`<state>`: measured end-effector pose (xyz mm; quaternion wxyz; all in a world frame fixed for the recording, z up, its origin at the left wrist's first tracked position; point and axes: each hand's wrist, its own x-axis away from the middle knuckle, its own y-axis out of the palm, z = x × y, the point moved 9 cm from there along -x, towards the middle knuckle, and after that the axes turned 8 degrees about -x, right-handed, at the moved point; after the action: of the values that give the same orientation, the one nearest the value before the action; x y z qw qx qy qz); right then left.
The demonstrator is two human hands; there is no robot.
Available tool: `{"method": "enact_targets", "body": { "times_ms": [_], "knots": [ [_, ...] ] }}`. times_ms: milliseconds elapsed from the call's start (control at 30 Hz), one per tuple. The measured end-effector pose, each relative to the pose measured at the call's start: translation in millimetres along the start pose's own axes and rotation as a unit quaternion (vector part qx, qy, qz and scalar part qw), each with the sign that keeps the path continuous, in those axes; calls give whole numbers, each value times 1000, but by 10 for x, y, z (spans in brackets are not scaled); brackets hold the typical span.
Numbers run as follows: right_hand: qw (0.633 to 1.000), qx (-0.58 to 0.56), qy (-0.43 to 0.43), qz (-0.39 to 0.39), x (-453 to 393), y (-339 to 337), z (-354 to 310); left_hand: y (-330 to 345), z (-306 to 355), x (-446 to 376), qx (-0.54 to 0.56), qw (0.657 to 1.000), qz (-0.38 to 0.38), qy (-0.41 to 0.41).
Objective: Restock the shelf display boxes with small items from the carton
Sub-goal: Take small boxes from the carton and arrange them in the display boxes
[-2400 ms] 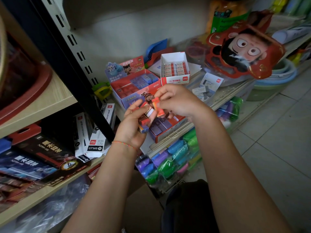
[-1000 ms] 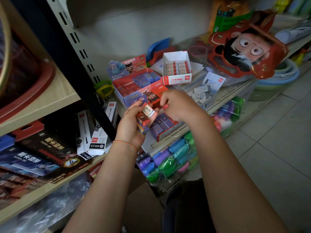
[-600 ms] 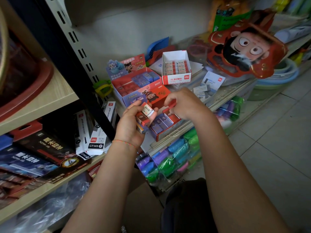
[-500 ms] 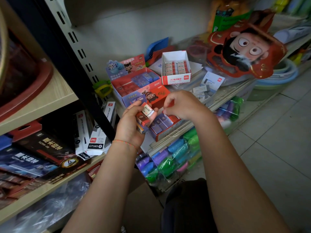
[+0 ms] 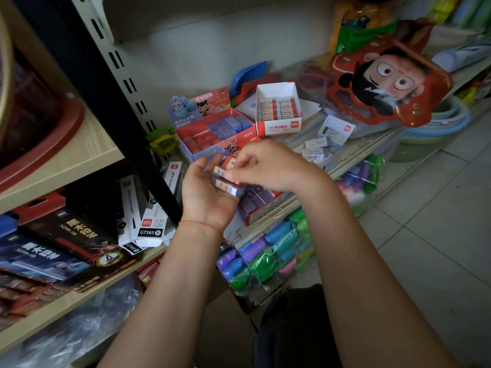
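A small stack of erasers (image 5: 225, 181) is held in the cupped left hand (image 5: 206, 197), palm up, just above the red display box (image 5: 261, 201) at the shelf edge. Their long axes are turned roughly left to right, slightly tilted. The top eraser is pinched by the curled fingers of the right hand (image 5: 265, 166), which is blurred and hides part of the stack.

A stationery shop; slotted shelving (image 5: 125, 83) crowded with eraser display boxes (image 5: 279, 110).

Dim, muted light overall; daylight enters from the right of the frame, brightening the pale tiled floor (image 5: 438, 221); the lower left lies in deep shadow; motion blur smears the right hand (image 5: 268, 166); wide-angle bending curves the black slotted shelf upright (image 5: 106, 102).
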<state>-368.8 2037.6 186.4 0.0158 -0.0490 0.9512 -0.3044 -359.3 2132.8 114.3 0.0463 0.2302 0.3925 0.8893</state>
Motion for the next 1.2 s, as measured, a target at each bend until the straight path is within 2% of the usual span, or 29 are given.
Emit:
{"method": "enact_targets", "body": {
  "times_ms": [100, 200, 300, 367, 433, 500, 633, 767, 900, 1033, 1100, 1200],
  "knots": [
    [998, 50, 25, -31, -27, 118, 38, 24, -12, 6, -16, 1000, 13, 7],
    [999, 26, 23, -14, -27, 72, 11, 67, 3, 7, 1, 1000, 6, 6],
    [994, -83, 15, 68, 6, -150, 29, 100, 18, 6, 20, 1000, -3, 8],
    [973, -182, 26, 142, 21, -333, 153, 54, 40, -10, 12, 1000, 20, 17],
    [934, -287, 31, 208, 25, -464, 298, 11, 66, -35, -51, 998, 37, 30],
    [906, -331, 32, 262, 22, -552, 436, -9, 97, -59, -137, 988, 48, 55],
    [914, -250, 23, 320, -25, -650, 623, 40, 159, -97, -268, 955, 55, 113],
    [949, -105, 27, 296, -69, -584, 708, 67, 136, -99, -321, 936, 69, 123],
    [958, 31, 33, 282, -104, -502, 739, 47, 96, -87, -329, 934, 74, 118],
    [957, 73, 27, 280, -102, -474, 696, 21, 98, -87, -313, 941, 72, 109],
    [950, 87, 8, 300, -71, -525, 644, 2, 82, -93, -302, 947, 64, 91],
    [936, 80, 26, 342, -4, -639, 638, 12, 37, -93, -239, 969, 40, 52]
  ]
}}
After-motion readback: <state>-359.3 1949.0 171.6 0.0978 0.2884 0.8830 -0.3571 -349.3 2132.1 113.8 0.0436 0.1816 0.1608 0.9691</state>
